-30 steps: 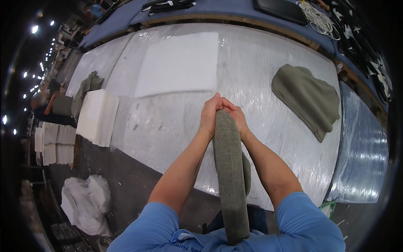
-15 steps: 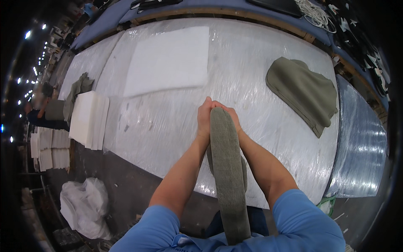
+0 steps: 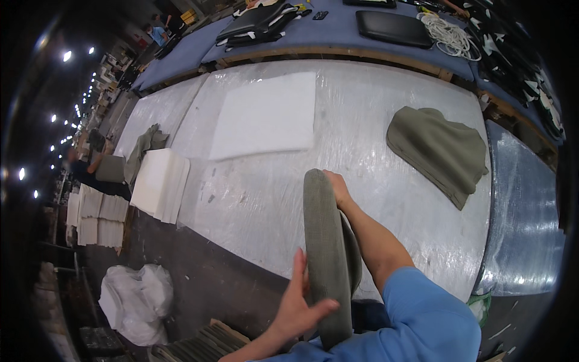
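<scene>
A grey-green fabric-covered cushion (image 3: 325, 241) stands on its narrow edge in front of me, running from my body out over the near side of the table. My right hand (image 3: 339, 186) grips its far end from the right, the fingertips hidden behind the fabric. Close to my body, my left hand (image 3: 298, 304) is open along the cushion's left side, thumb spread across the near part of its edge. Whether its other fingers press on the cloth I cannot tell. A folded piece of the same green fabric (image 3: 437, 151) lies to the right on the plastic-covered table (image 3: 259, 211).
White padding (image 3: 265, 114) lies flat at the table's far left. White foam sheets (image 3: 160, 184) stand at its left edge, near a co-worker (image 3: 99, 169). A white plastic bag (image 3: 137, 304) sits on the floor. Beyond, a blue table (image 3: 338, 30) holds black cushions (image 3: 395, 28) and white cord (image 3: 449, 36).
My left hand has let go of the cushion's far end and come back toward my body, opening. My right hand still holds that end. The view has tilted up, showing more of the far table.
</scene>
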### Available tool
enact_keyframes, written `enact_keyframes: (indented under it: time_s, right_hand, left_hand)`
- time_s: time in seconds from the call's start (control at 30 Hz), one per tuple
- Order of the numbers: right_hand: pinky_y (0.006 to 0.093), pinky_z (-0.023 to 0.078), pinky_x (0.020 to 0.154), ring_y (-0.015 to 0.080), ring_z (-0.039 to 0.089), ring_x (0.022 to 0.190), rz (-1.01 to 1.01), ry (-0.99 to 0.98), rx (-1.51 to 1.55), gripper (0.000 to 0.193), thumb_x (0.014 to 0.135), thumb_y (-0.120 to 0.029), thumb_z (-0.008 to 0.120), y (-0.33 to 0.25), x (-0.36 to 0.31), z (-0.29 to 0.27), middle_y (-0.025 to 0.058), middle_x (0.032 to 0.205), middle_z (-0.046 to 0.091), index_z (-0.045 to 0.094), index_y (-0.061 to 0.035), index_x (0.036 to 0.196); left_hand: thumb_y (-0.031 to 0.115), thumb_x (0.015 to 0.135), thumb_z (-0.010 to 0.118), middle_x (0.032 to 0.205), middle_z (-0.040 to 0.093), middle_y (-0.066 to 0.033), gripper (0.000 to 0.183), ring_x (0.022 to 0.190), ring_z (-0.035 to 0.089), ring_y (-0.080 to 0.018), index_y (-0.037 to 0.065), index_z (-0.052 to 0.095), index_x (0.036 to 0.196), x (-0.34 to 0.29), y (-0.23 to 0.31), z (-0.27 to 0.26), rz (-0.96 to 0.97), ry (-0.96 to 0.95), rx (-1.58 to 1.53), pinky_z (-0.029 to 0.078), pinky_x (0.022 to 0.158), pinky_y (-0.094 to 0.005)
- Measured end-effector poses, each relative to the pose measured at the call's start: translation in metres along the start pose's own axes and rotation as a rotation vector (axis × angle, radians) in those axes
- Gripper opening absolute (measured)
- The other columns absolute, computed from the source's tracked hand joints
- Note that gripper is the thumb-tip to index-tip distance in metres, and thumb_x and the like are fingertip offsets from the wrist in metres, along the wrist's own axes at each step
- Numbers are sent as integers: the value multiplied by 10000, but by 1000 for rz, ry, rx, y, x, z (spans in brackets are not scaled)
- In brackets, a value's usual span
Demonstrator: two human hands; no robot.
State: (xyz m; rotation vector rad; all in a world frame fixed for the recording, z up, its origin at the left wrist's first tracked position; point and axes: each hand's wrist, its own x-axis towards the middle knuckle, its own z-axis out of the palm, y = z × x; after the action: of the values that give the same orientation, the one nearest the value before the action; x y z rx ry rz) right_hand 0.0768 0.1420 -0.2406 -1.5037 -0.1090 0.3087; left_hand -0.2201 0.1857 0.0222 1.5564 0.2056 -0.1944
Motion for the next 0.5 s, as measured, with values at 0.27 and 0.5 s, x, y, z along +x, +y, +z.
enact_keyframes:
  time_s: [0.27,0.5]
  right_hand:
    - [392,465,741,204,554,733,-72,457,106,548,1018,-431,550,-31,-63,-93,115,768,666,687,81,879]
    - [345,478,737,165,579,733,54,925,346,548,1056,-438,514,-35,-233,-187,62,799,682,738,42,918]
  left_hand:
    - [158,818,779,1616,283,-318,1142,1449,427,-388,-4,2,1638,-34,3,20,40,-160,637,406,1131,-398]
    - [254,812,804,1258,590,-256,917,1111,610,-426,93,349,1591,-24,7,5,340,-186,1143,518,932,-474]
